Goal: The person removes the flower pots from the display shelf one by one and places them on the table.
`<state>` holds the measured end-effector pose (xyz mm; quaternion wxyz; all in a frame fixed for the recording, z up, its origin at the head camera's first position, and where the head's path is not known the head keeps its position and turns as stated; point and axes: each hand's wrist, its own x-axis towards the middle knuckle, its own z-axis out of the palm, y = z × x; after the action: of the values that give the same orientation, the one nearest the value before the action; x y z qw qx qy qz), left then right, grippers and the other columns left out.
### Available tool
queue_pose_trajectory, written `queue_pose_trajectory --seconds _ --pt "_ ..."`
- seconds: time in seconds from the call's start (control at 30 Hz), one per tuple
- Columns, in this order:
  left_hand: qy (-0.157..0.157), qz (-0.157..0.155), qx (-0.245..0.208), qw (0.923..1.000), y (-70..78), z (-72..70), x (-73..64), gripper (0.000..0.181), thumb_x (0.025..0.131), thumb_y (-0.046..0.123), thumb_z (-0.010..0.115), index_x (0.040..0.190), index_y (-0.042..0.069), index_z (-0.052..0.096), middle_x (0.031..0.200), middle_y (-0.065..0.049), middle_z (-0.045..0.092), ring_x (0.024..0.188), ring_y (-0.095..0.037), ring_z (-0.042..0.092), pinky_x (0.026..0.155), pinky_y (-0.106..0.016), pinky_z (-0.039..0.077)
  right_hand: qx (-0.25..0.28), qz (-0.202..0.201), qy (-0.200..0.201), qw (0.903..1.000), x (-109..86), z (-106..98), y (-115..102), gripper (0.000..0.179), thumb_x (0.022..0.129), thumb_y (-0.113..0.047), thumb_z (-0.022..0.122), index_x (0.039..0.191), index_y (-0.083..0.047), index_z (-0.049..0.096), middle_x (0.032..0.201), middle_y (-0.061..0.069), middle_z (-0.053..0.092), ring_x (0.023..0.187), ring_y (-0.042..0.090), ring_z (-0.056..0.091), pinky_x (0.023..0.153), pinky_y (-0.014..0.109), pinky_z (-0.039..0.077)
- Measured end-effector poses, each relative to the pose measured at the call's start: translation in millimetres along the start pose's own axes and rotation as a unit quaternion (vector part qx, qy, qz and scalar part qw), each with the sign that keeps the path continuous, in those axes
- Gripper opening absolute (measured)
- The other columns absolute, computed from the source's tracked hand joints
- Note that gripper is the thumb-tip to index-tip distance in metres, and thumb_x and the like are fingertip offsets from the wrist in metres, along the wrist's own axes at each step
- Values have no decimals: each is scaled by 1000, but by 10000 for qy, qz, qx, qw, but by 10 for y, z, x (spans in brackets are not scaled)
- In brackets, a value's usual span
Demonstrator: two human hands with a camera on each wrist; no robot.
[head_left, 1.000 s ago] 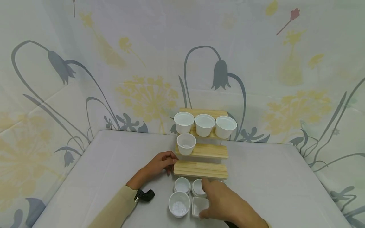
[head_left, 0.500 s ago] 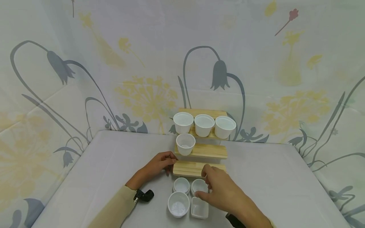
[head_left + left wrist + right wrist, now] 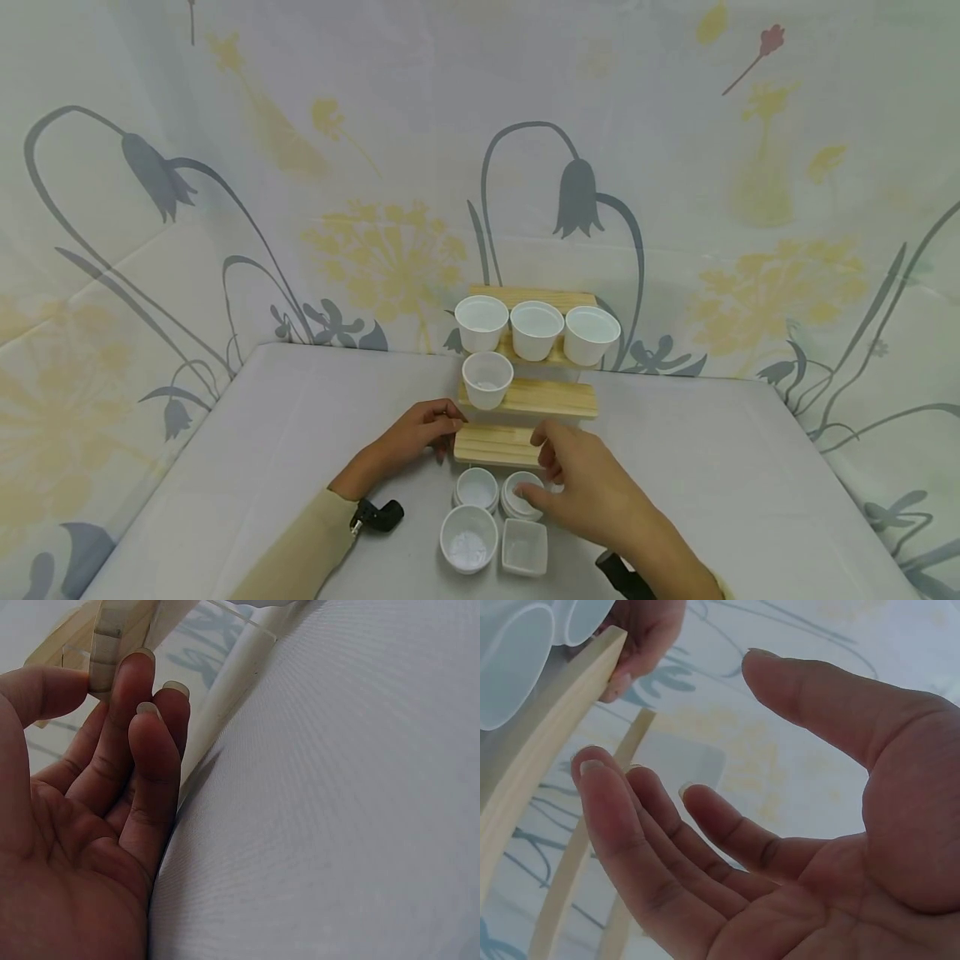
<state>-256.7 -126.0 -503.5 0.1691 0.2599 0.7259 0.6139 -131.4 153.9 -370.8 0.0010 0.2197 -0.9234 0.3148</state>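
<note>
My left hand (image 3: 411, 435) holds the left end of the lowest wooden step (image 3: 491, 446) of a tiered stand. In the left wrist view its thumb and a fingertip pinch the board's edge (image 3: 107, 645). My right hand (image 3: 592, 483) hovers over that step's right end and partly covers it. The right wrist view shows a wide gap between thumb and fingers, with nothing held. Below the right hand is a small round white cup (image 3: 517, 500); a square white cup (image 3: 525, 547) stands nearer. Another small round cup (image 3: 476, 488) and a larger cup (image 3: 469, 539) stand left.
On the top step (image 3: 528, 296) side, three white cups (image 3: 537, 331) stand in a row. One white cup (image 3: 488, 381) sits at the left of the middle step (image 3: 551, 399). A patterned cloth (image 3: 390, 167) hangs behind the white table (image 3: 712, 483).
My right hand has moved up from above the square cup to the right end of the lowest step, uncovering the square cup. My left hand keeps its place.
</note>
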Motion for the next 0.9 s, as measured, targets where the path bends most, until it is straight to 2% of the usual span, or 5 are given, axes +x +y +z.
queue_pose_trajectory --seconds 0.2,0.33,0.47,0.73,0.9 --pt "8 -27 37 10000 18 4 -16 25 108 17 55 113 -5 66 82 -8 68 70 -17 62 63 -29 56 302 82 75 9995 46 -27 -27 42 87 -20 90 113 -7 60 93 0 64 83 17 68 76 33 62" --pt "15 -27 20 10000 10 0 -9 24 108 17 55 113 -4 67 82 -6 68 70 -17 61 63 -29 56 495 362 141 9980 83 -35 -41 44 87 -18 89 118 -7 59 98 3 65 85 12 68 79 37 62" --pt "15 -22 26 10000 4 -4 1 24 108 17 55 114 -3 67 82 -6 68 70 -17 61 63 -29 56 635 578 230 9960 114 -40 -40 44 89 -19 87 122 -8 60 104 3 66 87 10 69 81 35 62" --pt "22 -15 20 10000 -6 -4 3 24 108 16 55 114 -5 66 82 -6 67 69 -17 60 63 -29 55 717 373 504 9955 191 -50 6 40 92 -18 84 121 -7 60 106 7 67 88 13 72 81 40 63" --pt "21 -2 49 10000 -24 10 4 26 108 14 54 115 -8 65 82 -5 66 70 -17 61 63 -29 55 743 478 609 9942 241 -37 38 47 91 -19 85 127 -3 59 108 7 67 91 15 72 83 38 63"
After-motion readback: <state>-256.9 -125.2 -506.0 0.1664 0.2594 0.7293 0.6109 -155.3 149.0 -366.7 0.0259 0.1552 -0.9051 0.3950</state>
